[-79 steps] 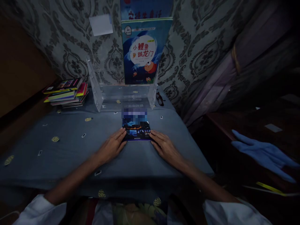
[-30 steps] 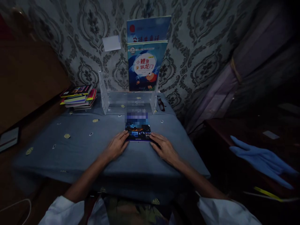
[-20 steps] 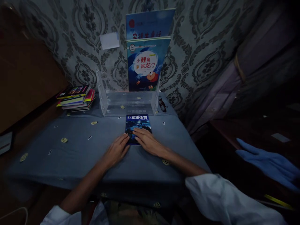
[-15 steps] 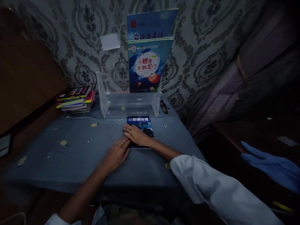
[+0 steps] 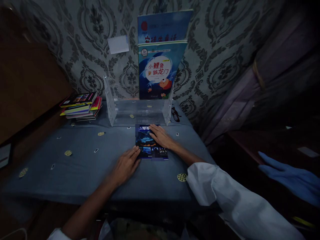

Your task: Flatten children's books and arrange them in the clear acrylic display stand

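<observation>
A dark blue magazine [image 5: 147,140] with white title characters lies flat on the cloth-covered table [image 5: 82,176]. My right hand [image 5: 161,135] rests flat on its upper right part, fingers stretched out and covering some of the title. At the lower left edge of the magazine, my left hand [image 5: 127,163] lies flat with its fingertips at the cover's border. Just beyond the magazine stands a clear acrylic rack [image 5: 137,111]. Upright at the rack's right side is a blue picture book [image 5: 157,71], with a taller blue book [image 5: 165,26] behind it.
A stack of books [image 5: 81,106] sits at the table's back left. Dark-framed glasses [image 5: 175,114] lie right of the rack. A white card [image 5: 118,44] is on the patterned wall. To the right are a gathered curtain [image 5: 232,100] and a blue-gloved hand [image 5: 290,176].
My right hand has slid up and right across the magazine, uncovering its lower pictures and covering part of the title. My left hand stays at about the same place.
</observation>
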`<state>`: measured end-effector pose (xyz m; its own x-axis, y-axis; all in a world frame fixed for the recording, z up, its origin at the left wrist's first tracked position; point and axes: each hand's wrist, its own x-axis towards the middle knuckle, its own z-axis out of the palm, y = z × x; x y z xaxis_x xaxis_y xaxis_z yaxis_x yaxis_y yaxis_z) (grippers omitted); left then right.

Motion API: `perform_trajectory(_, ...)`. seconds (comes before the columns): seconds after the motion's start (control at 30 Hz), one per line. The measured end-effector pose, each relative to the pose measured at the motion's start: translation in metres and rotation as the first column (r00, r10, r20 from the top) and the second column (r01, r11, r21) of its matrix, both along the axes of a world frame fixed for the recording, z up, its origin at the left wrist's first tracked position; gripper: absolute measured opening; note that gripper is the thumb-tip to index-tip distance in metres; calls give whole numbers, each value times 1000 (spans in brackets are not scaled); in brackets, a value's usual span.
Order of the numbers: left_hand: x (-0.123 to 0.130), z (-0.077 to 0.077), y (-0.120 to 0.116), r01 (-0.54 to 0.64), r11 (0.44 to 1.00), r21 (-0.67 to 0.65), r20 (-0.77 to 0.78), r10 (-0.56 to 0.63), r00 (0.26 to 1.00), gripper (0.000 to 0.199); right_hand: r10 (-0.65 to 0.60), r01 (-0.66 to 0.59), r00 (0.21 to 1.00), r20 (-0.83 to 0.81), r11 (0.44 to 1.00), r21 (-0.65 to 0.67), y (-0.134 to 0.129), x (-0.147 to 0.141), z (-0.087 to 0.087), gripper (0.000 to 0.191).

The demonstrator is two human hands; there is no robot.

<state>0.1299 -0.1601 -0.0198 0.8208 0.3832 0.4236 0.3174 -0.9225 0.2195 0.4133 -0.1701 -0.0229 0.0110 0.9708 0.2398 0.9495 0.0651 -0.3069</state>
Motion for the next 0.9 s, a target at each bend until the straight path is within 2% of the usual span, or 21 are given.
perform_trajectory(0.2, -1, -3, 2, 5, 1000, -15, 19, -5, 1000, 40, -139, 140, 990, -17, 989, 56, -17, 14, -12, 54)
perform_trajectory(0.4, -4, 6, 1, 6, 994, -109, -11, -8, 1000, 41, -142, 143, 990, -19, 986, 81, -15, 12, -14, 51)
perform_trajectory(0.5, -1, 9, 8, 8, 987, -160, -2, -8, 1000, 40, -156, 157, 988, -14, 985, 66, -15, 10, -12, 52)
perform_trajectory(0.63, 15, 10, 32, 6, 988, -152, -70, -17, 997, 44, -166, 167, 986, -23, 984, 63, -14, 10, -12, 51)
perform_trajectory(0.9, 72, 15, 93, -48, 994, -96, -180, 30, 983, 45, -123, 128, 990, -73, 989, 73, -17, 15, -13, 51)
